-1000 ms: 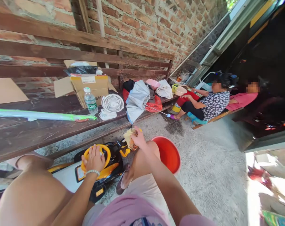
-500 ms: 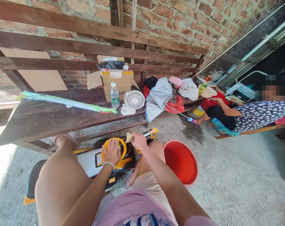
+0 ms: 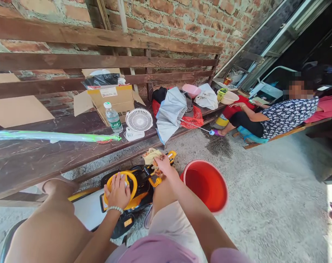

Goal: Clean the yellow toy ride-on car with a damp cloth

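Below the bench stands a yellow, black and white ride-on toy vehicle (image 3: pixel 141 193), between my legs. My left hand (image 3: pixel 118 191) lies over the middle of its yellow steering wheel (image 3: pixel 133 182), fingers stretched out and the palm down. A beaded bracelet circles that wrist. My right hand (image 3: pixel 163 165) is closed round a crumpled, pale yellow cloth (image 3: pixel 152 156) with brown stains. It is over the toy's front part, near its yellow and black front arm (image 3: pixel 171 156). Part of the cloth hangs below the fingers. Whether it touches the toy, I cannot tell.
A red bucket (image 3: pixel 205 186) stands right of my knee. The wooden bench (image 3: pixel 58 157) carries a cardboard box (image 3: pixel 119 98), water bottle (image 3: pixel 113 118), white fan (image 3: pixel 139 122), grey umbrella (image 3: pixel 170 113) and bags. Another person (image 3: pixel 286 117) sits at the right.
The view has swung right, so the bench and toy appear further left. My right hand has moved slightly toward the toy's front, and more of the cloth shows. My left hand stays on the wheel.
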Demonstrator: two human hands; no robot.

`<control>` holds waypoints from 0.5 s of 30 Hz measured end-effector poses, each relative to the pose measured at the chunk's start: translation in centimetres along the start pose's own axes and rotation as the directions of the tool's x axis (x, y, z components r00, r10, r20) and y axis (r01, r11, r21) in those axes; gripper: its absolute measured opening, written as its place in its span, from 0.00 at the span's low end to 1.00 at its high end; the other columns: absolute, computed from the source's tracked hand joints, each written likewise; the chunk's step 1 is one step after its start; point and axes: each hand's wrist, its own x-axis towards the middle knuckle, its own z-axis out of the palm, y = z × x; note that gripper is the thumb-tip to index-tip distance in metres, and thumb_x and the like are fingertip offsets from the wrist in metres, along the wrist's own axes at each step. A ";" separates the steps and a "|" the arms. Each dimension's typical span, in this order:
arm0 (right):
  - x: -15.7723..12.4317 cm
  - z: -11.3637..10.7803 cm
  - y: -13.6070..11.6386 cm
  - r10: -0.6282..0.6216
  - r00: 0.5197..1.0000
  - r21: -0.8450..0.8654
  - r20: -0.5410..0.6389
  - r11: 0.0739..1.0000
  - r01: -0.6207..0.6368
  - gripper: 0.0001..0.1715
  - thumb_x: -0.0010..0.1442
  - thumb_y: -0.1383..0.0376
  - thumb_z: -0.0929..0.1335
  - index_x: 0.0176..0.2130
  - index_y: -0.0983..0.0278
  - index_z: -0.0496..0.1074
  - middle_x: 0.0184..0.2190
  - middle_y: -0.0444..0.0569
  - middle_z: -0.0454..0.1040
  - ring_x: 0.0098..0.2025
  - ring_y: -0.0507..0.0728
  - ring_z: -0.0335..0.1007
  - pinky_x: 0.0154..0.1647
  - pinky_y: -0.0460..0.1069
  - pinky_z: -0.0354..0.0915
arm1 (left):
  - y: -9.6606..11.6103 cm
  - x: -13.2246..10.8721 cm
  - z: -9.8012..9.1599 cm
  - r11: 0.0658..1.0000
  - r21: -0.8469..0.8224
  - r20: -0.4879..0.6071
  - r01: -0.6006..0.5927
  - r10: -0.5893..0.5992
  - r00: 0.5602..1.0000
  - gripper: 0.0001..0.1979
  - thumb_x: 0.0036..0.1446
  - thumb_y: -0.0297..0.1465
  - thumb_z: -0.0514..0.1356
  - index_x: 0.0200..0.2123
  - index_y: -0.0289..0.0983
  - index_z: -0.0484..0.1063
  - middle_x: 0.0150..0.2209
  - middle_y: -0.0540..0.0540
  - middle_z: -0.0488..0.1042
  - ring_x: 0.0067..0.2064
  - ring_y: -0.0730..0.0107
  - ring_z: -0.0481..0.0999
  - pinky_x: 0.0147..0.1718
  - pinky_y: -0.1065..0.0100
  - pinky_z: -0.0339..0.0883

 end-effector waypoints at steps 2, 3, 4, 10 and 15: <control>1.0 -3.3 1.3 0.103 0.972 0.295 -0.213 0.955 -0.037 0.35 0.61 0.61 0.70 0.66 0.61 0.71 0.52 0.52 0.83 0.56 0.62 0.79 0.64 0.59 0.72 | -0.1 0.0 0.1 1.000 0.000 -0.002 -0.003 0.003 1.000 0.29 0.72 0.33 0.45 0.71 0.33 0.69 0.79 0.34 0.56 0.79 0.45 0.52 0.75 0.28 0.36; 1.6 -5.1 1.9 0.132 0.943 0.376 -0.306 0.926 -0.007 0.37 0.59 0.61 0.71 0.66 0.63 0.71 0.51 0.53 0.83 0.56 0.63 0.79 0.64 0.59 0.72 | -0.1 0.0 0.1 1.000 -0.002 -0.003 -0.001 0.001 1.000 0.29 0.72 0.33 0.45 0.70 0.34 0.69 0.78 0.34 0.57 0.79 0.46 0.52 0.75 0.28 0.36; 2.2 -7.0 2.5 0.161 0.907 0.422 -0.390 0.907 0.020 0.38 0.56 0.61 0.72 0.65 0.65 0.72 0.50 0.54 0.84 0.56 0.64 0.79 0.65 0.60 0.71 | -0.2 0.0 0.1 1.000 -0.005 -0.004 0.003 -0.003 1.000 0.29 0.72 0.33 0.46 0.70 0.35 0.69 0.78 0.35 0.57 0.79 0.46 0.52 0.75 0.29 0.36; 6.3 -12.6 5.4 0.173 0.895 0.377 -0.412 0.926 -0.006 0.32 0.54 0.61 0.73 0.56 0.67 0.77 0.51 0.58 0.84 0.56 0.64 0.80 0.63 0.59 0.72 | -0.2 -0.1 0.3 1.000 0.011 -0.022 0.009 -0.009 1.000 0.29 0.72 0.33 0.46 0.70 0.35 0.70 0.78 0.35 0.59 0.79 0.46 0.53 0.75 0.30 0.38; 7.7 -8.4 7.8 0.273 0.925 0.312 -0.266 0.932 -0.186 0.16 0.51 0.64 0.72 0.42 0.63 0.79 0.39 0.52 0.86 0.45 0.62 0.83 0.51 0.55 0.77 | -0.2 -0.2 0.2 0.999 0.039 -0.027 0.008 -0.007 1.000 0.29 0.71 0.32 0.46 0.68 0.33 0.72 0.77 0.33 0.60 0.78 0.45 0.55 0.75 0.29 0.38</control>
